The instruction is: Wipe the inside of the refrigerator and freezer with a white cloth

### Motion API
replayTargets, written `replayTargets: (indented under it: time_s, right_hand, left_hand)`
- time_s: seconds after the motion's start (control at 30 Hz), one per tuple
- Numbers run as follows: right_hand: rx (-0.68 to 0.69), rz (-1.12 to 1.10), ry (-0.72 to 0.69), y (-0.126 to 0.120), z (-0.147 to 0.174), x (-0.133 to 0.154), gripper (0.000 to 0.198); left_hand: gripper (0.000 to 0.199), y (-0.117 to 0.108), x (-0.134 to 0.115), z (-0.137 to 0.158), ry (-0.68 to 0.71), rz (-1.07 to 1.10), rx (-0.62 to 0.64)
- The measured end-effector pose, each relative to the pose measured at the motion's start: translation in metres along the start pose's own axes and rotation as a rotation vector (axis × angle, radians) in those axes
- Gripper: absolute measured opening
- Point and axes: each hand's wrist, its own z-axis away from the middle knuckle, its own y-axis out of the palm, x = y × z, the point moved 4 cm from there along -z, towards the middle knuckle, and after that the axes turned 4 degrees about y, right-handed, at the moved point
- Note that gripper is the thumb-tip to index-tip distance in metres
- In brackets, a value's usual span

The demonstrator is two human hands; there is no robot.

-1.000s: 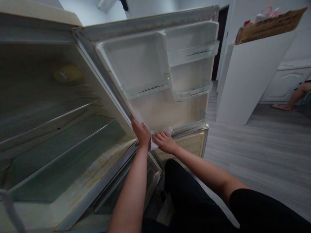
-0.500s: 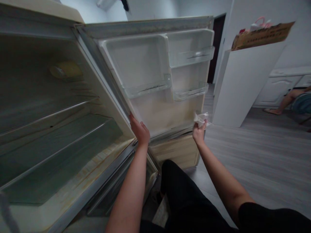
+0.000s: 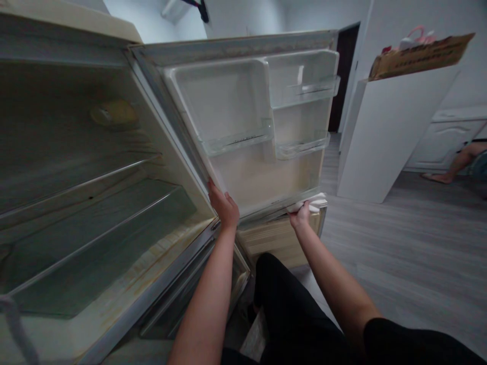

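The upper refrigerator door (image 3: 262,177) stands swung out, its inner side facing me. My left hand (image 3: 225,207) rests at its lower hinge-side edge, fingers stretched along the liner and thumb apart. At the bottom edge, toward the free corner, my right hand (image 3: 300,217) is closed on a white cloth (image 3: 316,203), pressed flat against the door's lower rim. Some of its fingers are hidden by the cloth. Clear door shelves (image 3: 238,142) sit above both hands. The lower door (image 3: 270,241), also swung out, is just beneath.
On the left is the stained fridge compartment with a glass shelf (image 3: 114,233) and a yellowish round object (image 3: 114,114). A white cabinet (image 3: 391,126) bearing a cardboard box (image 3: 422,57) stands to the right. Another person's leg (image 3: 462,157) shows at the far right.
My right hand has moved left and down with the cloth, from the door's free side to its bottom edge. The left hand stays at the hinge side. The view has shifted slightly.
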Motion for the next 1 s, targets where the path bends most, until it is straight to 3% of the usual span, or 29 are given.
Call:
replayTargets:
  time_s: [0.07,0.13,0.23,0.37,0.47,0.57,0.8,0.83,0.9,0.97,1.0]
  right_hand:
    - [0.024,-0.32,0.161,0.03,0.022,-0.01,0.069]
    - [0.145,-0.551,0.313,0.061,0.046,-0.015,0.069]
    - [0.368,-0.525,0.401,0.09,0.076,-0.009,0.073]
    - [0.459,-0.42,0.424,0.084,0.081,0.003,0.085]
    - [0.363,-0.273,0.359,0.051,0.06,0.005,0.094]
    - [0.185,-0.172,0.285,0.003,0.029,0.004,0.102]
    - [-0.375,-0.61,0.411,-0.124,-0.011,0.002,0.08]
    - [-0.484,-0.647,0.366,-0.143,-0.012,0.007,0.08]
    - [-0.697,-0.748,0.14,-0.182,-0.012,0.024,0.08]
    - [-0.705,-0.874,-0.2,-0.216,-0.013,0.047,0.077]
    - [-0.595,-0.91,-0.347,-0.229,-0.014,0.059,0.072]
  left_hand:
    - [0.066,0.0,0.0,0.0,-0.017,0.002,-0.006]
    - [0.066,0.0,0.0,0.0,-0.021,-0.008,-0.014]
    - [0.068,-0.001,-0.001,0.0,-0.002,-0.024,-0.012]
    - [0.067,-0.003,-0.001,0.0,0.0,-0.024,-0.002]
    - [0.066,-0.003,0.001,0.001,-0.013,-0.013,0.009]
    - [0.066,-0.004,0.002,0.002,-0.006,-0.01,0.023]
    - [0.067,-0.009,0.008,0.002,0.0,0.001,0.044]
    - [0.066,-0.01,0.009,0.002,0.005,-0.001,0.045]
    - [0.065,-0.012,0.012,0.003,0.016,-0.001,0.051]
    - [0.065,-0.015,0.016,0.003,0.024,0.008,0.061]
    - [0.065,-0.016,0.019,0.004,0.026,0.014,0.069]
